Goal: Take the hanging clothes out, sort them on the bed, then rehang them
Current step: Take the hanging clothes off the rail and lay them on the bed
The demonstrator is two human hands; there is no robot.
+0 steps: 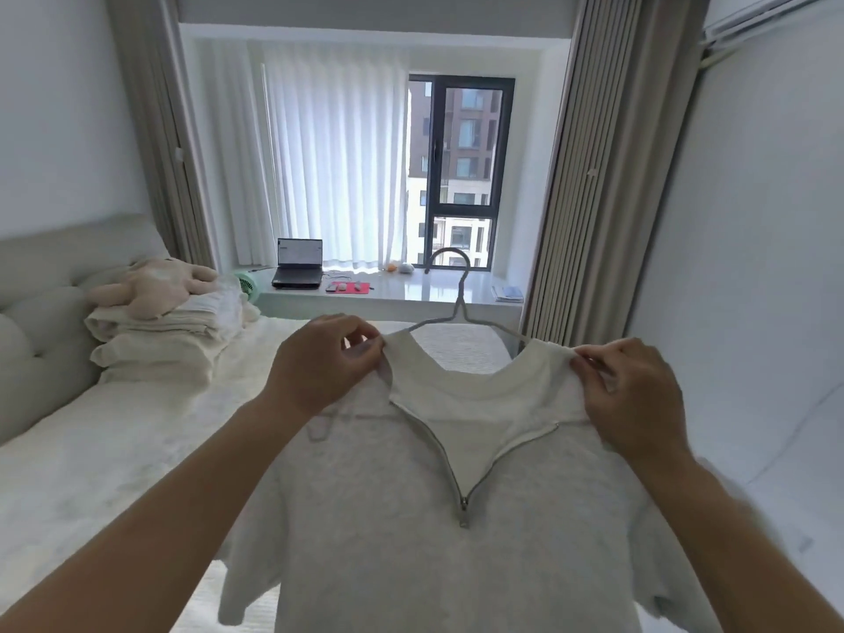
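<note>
Bed | left hand, right hand grip pinching sweatshirt collar | laptop text unreadable

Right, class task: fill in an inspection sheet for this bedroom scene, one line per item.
Surface: bed, white cover.
Job's things: grey zip top on a hanger, held up over the bed.
Clutter: folded pile with soft toy near the headboard.
Fingers: left hand and right hand each pinch a shoulder of the top.
Cables: thin leads beside the laptop.
Surroundings: window, curtains, sill desk.
</note>
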